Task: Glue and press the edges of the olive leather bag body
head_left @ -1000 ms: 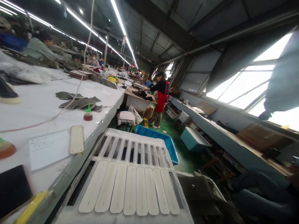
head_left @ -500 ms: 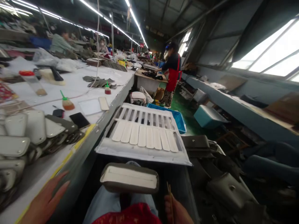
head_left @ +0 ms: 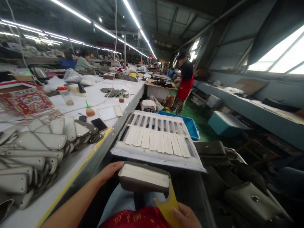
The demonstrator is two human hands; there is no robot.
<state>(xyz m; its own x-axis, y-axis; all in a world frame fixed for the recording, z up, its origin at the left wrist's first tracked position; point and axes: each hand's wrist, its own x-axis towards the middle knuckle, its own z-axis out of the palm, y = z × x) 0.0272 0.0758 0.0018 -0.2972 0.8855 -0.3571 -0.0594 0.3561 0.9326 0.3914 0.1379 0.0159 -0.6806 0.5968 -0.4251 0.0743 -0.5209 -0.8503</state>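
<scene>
A grey-edged rectangular bag piece with a white inside (head_left: 143,178) lies across my lap. My left hand (head_left: 109,171) touches its left end, fingers curled round the edge. My right hand (head_left: 186,217) sits at the bottom edge, closed on a flat yellow scraper-like tool (head_left: 167,205) whose tip rests by the piece's right corner. Beyond it a white slatted rack (head_left: 155,155) carries several white strips (head_left: 156,141).
The long white worktable (head_left: 78,167) on my left holds a heap of grey padded pieces (head_left: 35,148), glue bottles (head_left: 89,111), a phone (head_left: 99,124) and a patterned box (head_left: 26,102). Grey bags (head_left: 251,196) pile up at right. A person in a red apron (head_left: 184,83) stands in the aisle by a blue crate (head_left: 191,126).
The view has dropped from the hall to my lap. My left hand came off the table edge onto the bag piece, and my right hand raised the yellow tool to the piece.
</scene>
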